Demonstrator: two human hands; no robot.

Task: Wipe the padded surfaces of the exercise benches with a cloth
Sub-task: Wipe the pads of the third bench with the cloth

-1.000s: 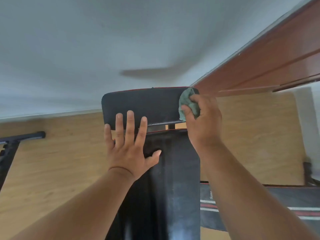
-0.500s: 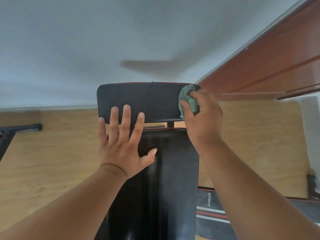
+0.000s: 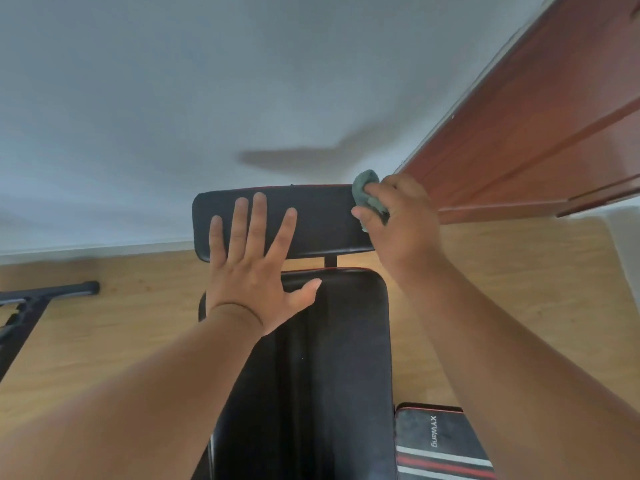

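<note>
Bench pads, black, run away from me, with a cloth at the far pad's right end.

Largest first: I see the long pad (image 3: 332, 358) stretching lengthwise from me, and beyond a small gap the head pad (image 3: 311, 220) lying crosswise, its long axis left to right. My left hand (image 3: 256, 268) lies flat, fingers straight and spread, holding nothing, bridging both pads at their left side. My right hand (image 3: 401, 216) has its fingers curled round the green cloth (image 3: 365, 188), pressed on the head pad's far right corner. I judge the next stroke must travel leftward along that pad, toward the left hand's fingers.
</note>
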